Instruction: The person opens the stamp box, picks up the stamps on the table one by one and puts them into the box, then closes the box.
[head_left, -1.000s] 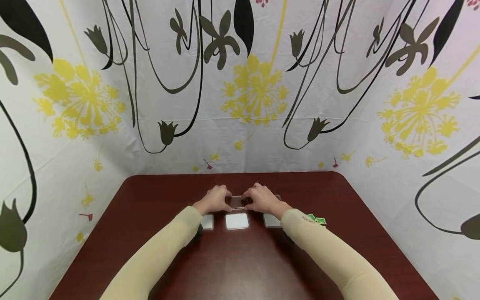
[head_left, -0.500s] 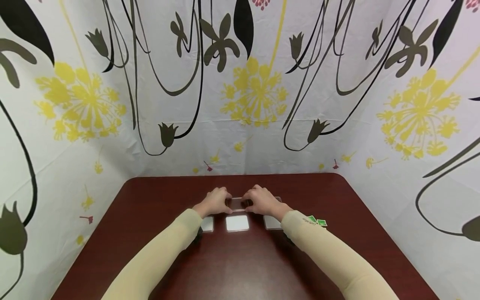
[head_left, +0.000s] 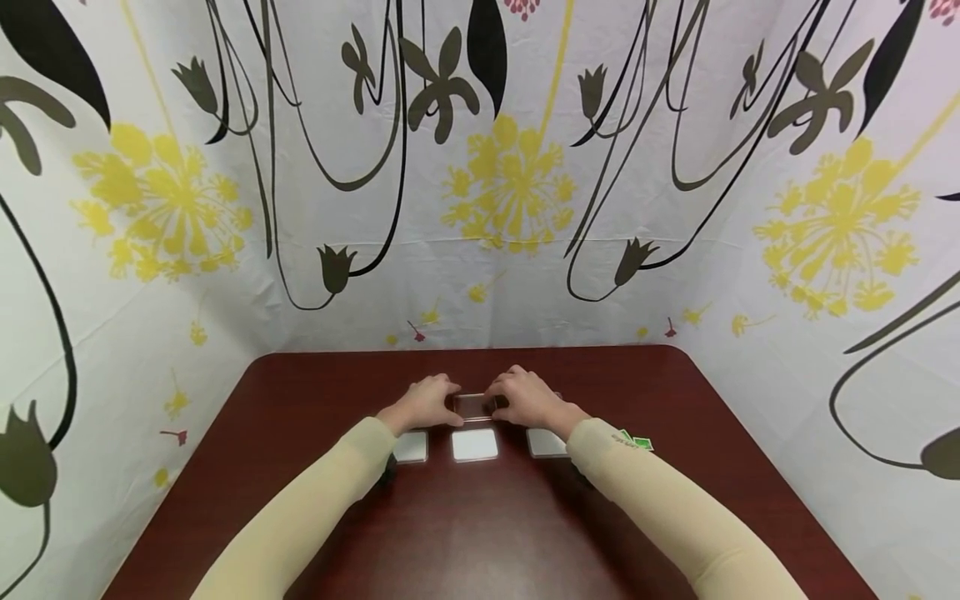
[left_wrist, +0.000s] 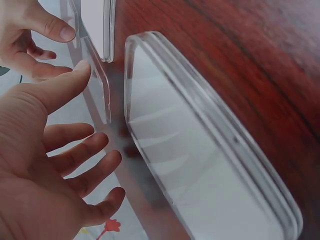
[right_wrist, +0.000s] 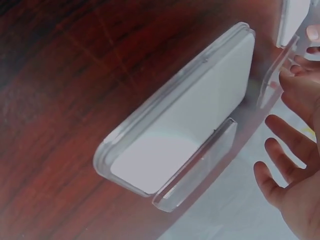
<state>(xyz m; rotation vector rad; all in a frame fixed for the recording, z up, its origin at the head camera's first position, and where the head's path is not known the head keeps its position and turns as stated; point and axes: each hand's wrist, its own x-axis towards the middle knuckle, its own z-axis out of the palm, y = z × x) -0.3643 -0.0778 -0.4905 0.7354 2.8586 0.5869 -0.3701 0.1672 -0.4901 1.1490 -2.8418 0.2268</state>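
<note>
clear plastic piece [head_left: 474, 407]: lies level on the table [head_left: 465, 533], between the two hands and just beyond the middle white case (lid or shallow box, the wrist views show only a thin slice of it).

left hand [head_left: 424, 405]: relaxed, grasping nothing. thumb extended toward the near side of the clear piece; the other fingers spread, slightly bent, with gaps between them.

right hand [head_left: 528, 401]: loose, not clenched; thumb parted from the fingers, fingertips over the other end of the clear piece. contact with its edge is partly hidden, so touch cannot be confirmed.

nearer to the person than the hands, three white-faced cases in a row: left case [left_wrist: 175, 150] below the left wrist, middle case [head_left: 475, 445] between the wrists, right case [right_wrist: 190, 120] below the right wrist. a second clear piece [right_wrist: 200, 167] sits just beyond the right case, mostly covered by the right hand in the head view.

small green pieces [head_left: 641, 443] lie outward of the right sleeve [head_left: 660, 508]. patterned cloth [head_left: 465, 317] hangs beyond both hands.
</note>
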